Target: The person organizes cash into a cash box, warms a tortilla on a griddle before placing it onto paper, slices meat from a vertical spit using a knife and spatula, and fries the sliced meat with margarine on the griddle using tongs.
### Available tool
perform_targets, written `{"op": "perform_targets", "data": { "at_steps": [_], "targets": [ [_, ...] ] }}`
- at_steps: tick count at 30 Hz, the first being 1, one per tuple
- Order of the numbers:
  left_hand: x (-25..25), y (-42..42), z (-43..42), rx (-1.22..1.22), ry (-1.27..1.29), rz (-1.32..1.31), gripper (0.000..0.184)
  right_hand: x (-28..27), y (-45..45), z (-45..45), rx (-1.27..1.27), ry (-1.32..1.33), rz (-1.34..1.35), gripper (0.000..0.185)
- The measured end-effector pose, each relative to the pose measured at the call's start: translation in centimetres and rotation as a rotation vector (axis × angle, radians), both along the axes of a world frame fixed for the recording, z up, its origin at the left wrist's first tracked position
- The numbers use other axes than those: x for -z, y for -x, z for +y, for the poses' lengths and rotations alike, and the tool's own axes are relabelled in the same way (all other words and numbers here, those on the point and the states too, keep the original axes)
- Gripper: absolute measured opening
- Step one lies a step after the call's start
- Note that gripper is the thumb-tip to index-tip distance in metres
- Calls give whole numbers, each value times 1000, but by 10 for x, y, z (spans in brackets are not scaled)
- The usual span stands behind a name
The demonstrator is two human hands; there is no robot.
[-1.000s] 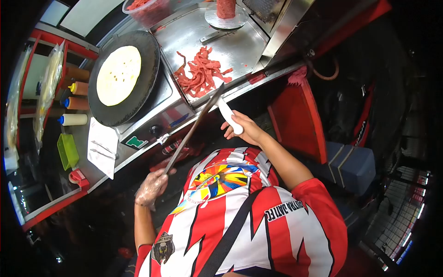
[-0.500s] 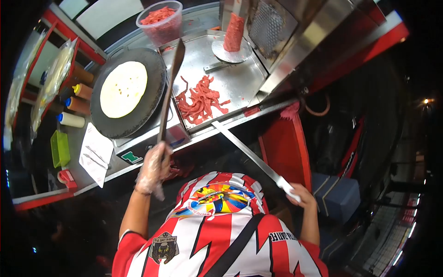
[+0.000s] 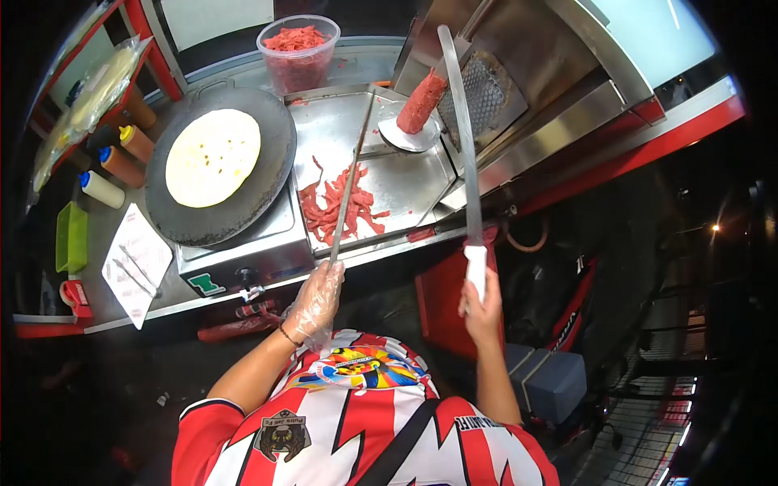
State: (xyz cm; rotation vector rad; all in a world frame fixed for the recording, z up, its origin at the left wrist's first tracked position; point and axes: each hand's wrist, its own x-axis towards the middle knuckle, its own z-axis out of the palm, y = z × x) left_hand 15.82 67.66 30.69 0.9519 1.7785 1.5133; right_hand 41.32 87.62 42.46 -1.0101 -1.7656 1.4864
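My left hand [image 3: 314, 301], in a clear plastic glove, grips a long thin spatula [image 3: 354, 174] that now appears nearly edge-on over the metal tray [image 3: 405, 190]. My bare right hand [image 3: 481, 306] is closed around the white handle of a long knife [image 3: 463, 138], its blade pointing up beside the meat cone. That cone of red meat [image 3: 421, 104] stands on a round metal plate [image 3: 409, 136] at the back of the tray. Shaved red meat strips [image 3: 336, 209] lie in a pile at the tray's front left, partly behind the spatula.
Left of the tray, a flatbread [image 3: 212, 158] lies on a round black griddle [image 3: 271, 194]. A clear tub of red meat [image 3: 298, 61] stands behind. Squeeze bottles [image 3: 102, 190], a green basket [image 3: 72, 237] and white paper [image 3: 136, 263] are at left. Grill panels [image 3: 486, 93] rise at right.
The knife has swung from low right up alongside the meat cone. My left hand has shifted right, and the spatula has turned edge-on and now crosses the meat pile. The camera view has shifted.
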Motion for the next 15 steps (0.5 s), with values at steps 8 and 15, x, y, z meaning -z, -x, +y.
{"op": "perform_targets", "data": {
  "at_steps": [8,15],
  "targets": [
    [-39,-12,34,64,237,-237,51,26,106,43,113,-612,-88,35],
    [-75,-12,44,122,238,-443,58,39,151,59,108,-735,-104,32]
  ]
}}
